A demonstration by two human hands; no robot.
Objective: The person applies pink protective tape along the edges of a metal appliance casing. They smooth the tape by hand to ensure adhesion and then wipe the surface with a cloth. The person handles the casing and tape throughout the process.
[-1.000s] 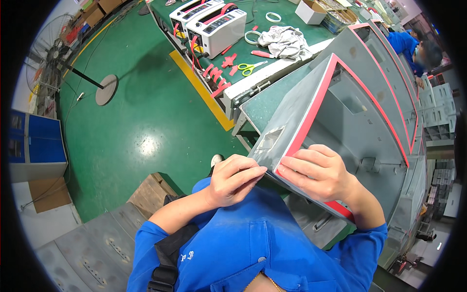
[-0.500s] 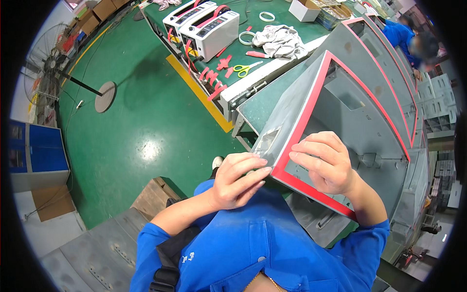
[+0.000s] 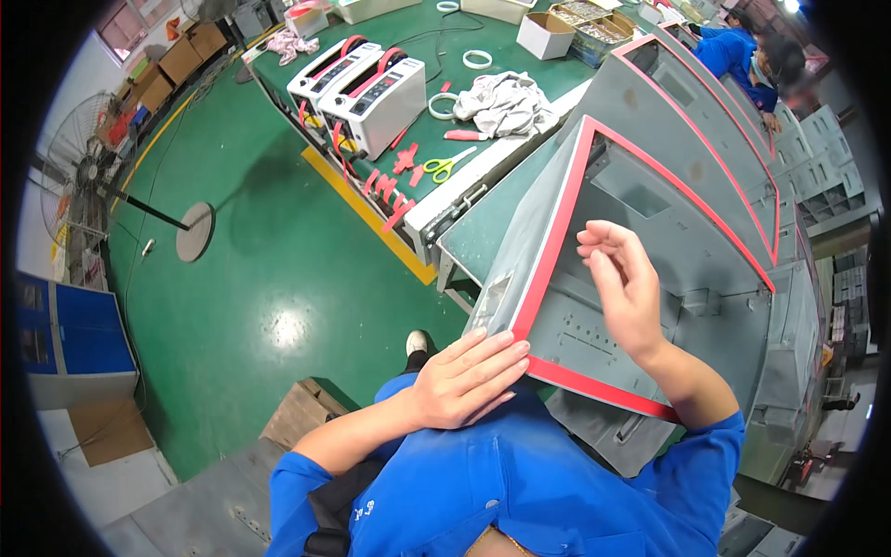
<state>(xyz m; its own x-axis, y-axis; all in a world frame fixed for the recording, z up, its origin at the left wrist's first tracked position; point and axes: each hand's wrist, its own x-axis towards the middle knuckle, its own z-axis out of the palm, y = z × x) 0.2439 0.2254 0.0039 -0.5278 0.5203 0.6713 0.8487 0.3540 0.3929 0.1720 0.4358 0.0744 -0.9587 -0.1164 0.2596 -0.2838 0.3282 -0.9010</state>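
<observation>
In front of me stands a grey metal cabinet (image 3: 640, 306), open on its facing side. Red tape (image 3: 553, 243) runs along its rim, covering the left, lower and curved upper edges. My left hand (image 3: 471, 379) lies with fingers outstretched on the near left corner of the rim, its fingertips touching the red tape. Above the cabinet's opening hovers my right hand (image 3: 627, 295), raised off the rim, fingers bent and slightly apart, with nothing visible in it. Behind this cabinet are further grey cabinets (image 3: 664, 125) with the same red-taped rims.
On the green table are two white tape dispensers (image 3: 379, 110), red tape pieces (image 3: 385, 190), yellow-green scissors (image 3: 445, 165), a crumpled cloth (image 3: 506, 104) and a white box (image 3: 546, 35). A standing fan (image 3: 88, 172) is at left. Another person (image 3: 729, 54) works at the far right.
My left hand has flattened onto the taped corner. My right hand has lifted away from the left rim, up and over the opening. The whole view has shifted slightly.
</observation>
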